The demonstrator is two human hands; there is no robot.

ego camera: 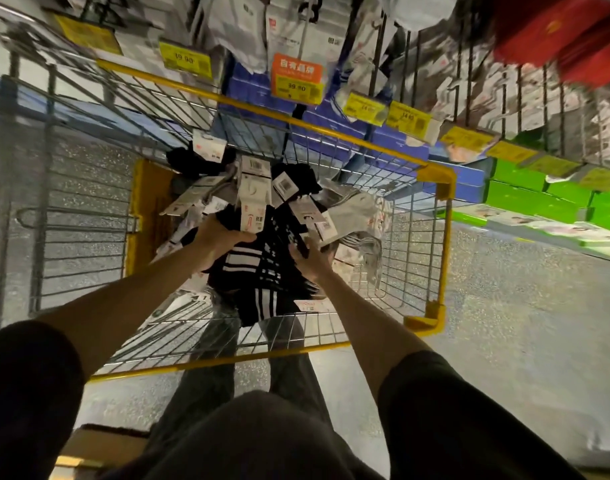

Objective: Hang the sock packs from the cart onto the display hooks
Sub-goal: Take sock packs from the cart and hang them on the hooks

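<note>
Inside the cart (444, 244), near the middle of its wire basket, the head view records my left hand (217, 241) clenched on the left side of a black striped bundle of sock packs (245, 263), with the thumb laid across the top just below a white header card. My right hand (312, 259) grasps the same bundle from its right side, its fingers (298, 245) curled over the dark fabric. Whether the bundle rests on the basket floor or is raised off it, I cannot tell. Loose sock packs (256, 183) lie heaped toward the cart's far end, their cards fanned at mixed angles. A grey pair (352, 209) lies against the right side of that heap. Beyond the far rim, the display hooks (476, 74) stand in a blurred row with hanging packs on them. Yellow price tags (185, 60) front the row, and one orange label (296, 69) hangs among them. Blue boxes (331, 124) are stacked behind the far rim. Green boxes (525, 197) sit off the far-right corner. Speckled floor (504, 323) shows to the cart's right.
</note>
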